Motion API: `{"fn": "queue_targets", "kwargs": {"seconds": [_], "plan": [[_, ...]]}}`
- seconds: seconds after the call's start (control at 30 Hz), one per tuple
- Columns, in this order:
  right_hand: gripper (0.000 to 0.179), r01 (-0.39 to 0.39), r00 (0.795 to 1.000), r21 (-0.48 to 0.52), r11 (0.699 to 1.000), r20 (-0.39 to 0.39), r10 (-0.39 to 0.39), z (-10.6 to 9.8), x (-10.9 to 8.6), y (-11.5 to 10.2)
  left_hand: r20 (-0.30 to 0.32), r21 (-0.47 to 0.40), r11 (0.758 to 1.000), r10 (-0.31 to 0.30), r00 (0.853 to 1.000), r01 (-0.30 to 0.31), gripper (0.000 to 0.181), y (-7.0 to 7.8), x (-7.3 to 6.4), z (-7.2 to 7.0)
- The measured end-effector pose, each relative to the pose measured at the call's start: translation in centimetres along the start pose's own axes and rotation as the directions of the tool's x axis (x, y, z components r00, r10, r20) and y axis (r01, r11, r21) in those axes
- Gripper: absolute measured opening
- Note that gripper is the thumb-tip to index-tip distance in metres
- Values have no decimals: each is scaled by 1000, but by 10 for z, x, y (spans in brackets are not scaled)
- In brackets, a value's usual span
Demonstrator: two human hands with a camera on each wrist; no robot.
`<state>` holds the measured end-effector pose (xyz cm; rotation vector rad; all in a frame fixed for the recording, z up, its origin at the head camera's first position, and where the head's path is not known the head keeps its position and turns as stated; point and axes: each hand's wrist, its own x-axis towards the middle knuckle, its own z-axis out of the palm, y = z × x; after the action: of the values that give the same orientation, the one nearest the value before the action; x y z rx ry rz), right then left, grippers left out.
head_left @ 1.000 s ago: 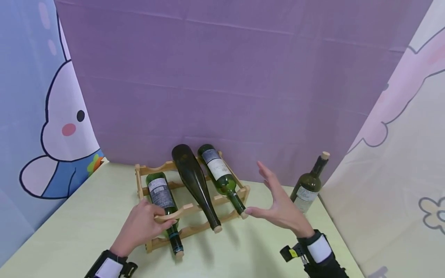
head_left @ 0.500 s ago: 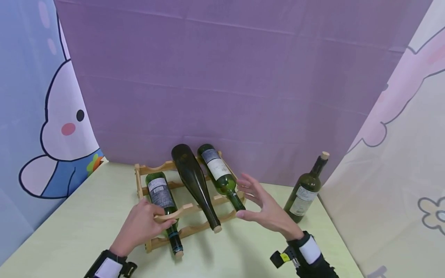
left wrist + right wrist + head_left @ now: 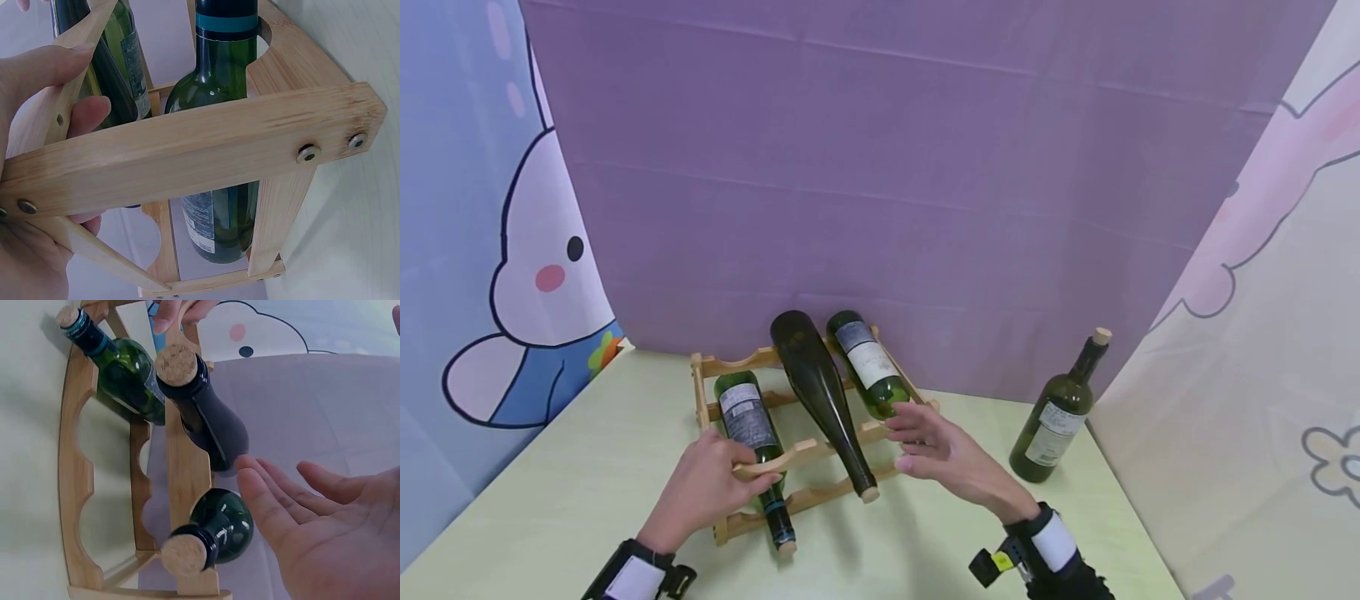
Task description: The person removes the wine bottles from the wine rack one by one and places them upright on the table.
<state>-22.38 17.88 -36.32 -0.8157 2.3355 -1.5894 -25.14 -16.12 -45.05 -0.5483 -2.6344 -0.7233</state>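
Observation:
My left hand (image 3: 711, 483) grips the upper front rail of a wooden wine rack (image 3: 808, 497), thumb and fingers on either side of the wood. Three corked bottles lie in the rack, necks toward me. At lower left is a labelled green wine bottle (image 3: 748, 417). A dark bottle without a visible label (image 3: 812, 379) rests in the middle, and another labelled green wine bottle (image 3: 867, 358) at the right. Close by that right bottle's neck, which it hides in the head view, is my right hand (image 3: 947, 454). Its fingers are loosely extended; the right wrist view shows it holding nothing.
A dark green corked wine bottle (image 3: 1052, 429) stands upright on the pale table (image 3: 587, 467), right of the rack. Behind hangs a purple cloth (image 3: 910, 183). Patterned panels close off both sides.
My right hand has moved left and slightly down from near the standing bottle to the neck of the right-hand bottle in the rack. The left hand keeps its grip on the rail.

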Motion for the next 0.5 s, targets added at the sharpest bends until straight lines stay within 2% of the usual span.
{"fn": "queue_targets", "kwargs": {"seconds": [0.13, 0.37, 0.5], "plan": [[68, -69, 997, 4, 998, 16, 69, 3, 1, 0, 6, 5, 1000, -9, 1000, 9, 23, 0, 0, 0], [66, -188, 982, -68, 980, -6, 188, 10, 7, 5, -3, 3, 1000, 3, 1000, -3, 24, 0, 0, 1], [67, -252, 968, -16, 968, 6, 252, 18, 12, 11, -40, 11, 999, 46, 998, -46, 25, -1, 0, 1]]}}
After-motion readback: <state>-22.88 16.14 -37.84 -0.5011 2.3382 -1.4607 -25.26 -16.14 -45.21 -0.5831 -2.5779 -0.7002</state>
